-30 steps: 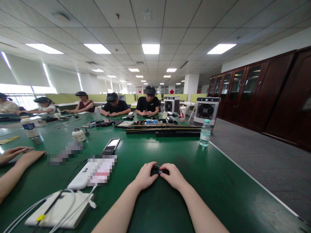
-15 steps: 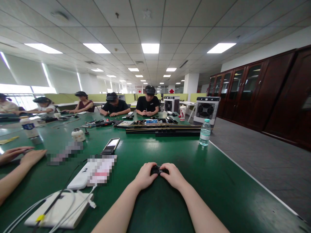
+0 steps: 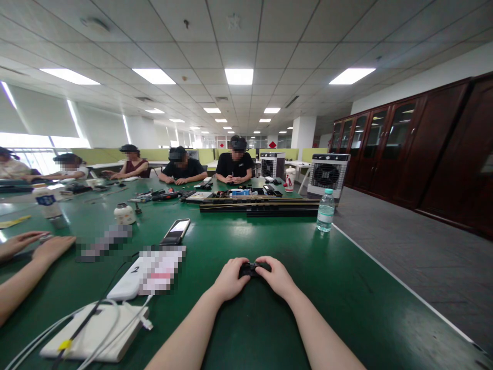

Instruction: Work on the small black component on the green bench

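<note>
Low over the green table (image 3: 246, 329), a small black part (image 3: 249, 269) sits between my two hands; its exact kind is too small to tell. My left hand (image 3: 232, 279) grips its left end, thumb in front and fingers curled over the back. At the right end, my right hand (image 3: 276, 277) pinches it between thumb and forefinger. The fingers hide both ends of the part, so only its dark middle shows.
A water bottle (image 3: 325, 210) stands right of centre, before long black rails (image 3: 283, 208). Left lie a phone (image 3: 175, 232), a white power bank (image 3: 129, 280) and a white box (image 3: 92, 334) with cables. A co-worker's hands (image 3: 52, 249) rest at far left; several people sit opposite.
The fingers of my right hand have shifted slightly on the black part's right end. My left hand stays in place. The co-worker's near hand at left has moved a little to the right.
</note>
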Available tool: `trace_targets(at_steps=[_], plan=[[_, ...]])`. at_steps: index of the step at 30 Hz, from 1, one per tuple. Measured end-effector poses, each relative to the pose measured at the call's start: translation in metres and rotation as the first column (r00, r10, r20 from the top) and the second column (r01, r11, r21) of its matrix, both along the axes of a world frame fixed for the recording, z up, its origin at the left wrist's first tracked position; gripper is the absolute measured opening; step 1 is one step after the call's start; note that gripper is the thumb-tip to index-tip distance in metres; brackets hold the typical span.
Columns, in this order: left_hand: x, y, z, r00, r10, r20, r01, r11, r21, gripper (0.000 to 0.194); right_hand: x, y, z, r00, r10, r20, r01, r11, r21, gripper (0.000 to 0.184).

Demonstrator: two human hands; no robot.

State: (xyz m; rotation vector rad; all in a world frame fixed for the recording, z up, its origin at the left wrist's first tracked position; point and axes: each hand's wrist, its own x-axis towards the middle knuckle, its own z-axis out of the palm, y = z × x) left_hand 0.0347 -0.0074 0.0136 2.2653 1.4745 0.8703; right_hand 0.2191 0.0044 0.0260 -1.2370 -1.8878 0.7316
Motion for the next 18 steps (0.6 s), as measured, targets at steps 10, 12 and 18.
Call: trace_targets(at_steps=[10,12,18], plan=[[0.000,0.000,0.001,1.000,0.007,-0.014,-0.007,1.000,-0.009,0.040,0.000,0.012,-0.010,0.957,0.008,-0.289,-0.031,0.997,-0.074,0.025],[0.000,0.000,0.001,1.000,0.004,-0.017,-0.005,1.000,-0.006,0.040,0.000,0.014,-0.012,0.935,0.009,-0.354,-0.043,0.995,-0.086,0.025],[0.000,0.001,-0.001,1.000,0.007,-0.026,-0.007,1.000,-0.005,0.041,-0.002,0.014,-0.011,0.851,-0.068,-0.521,-0.014,0.988,-0.152,0.035]])
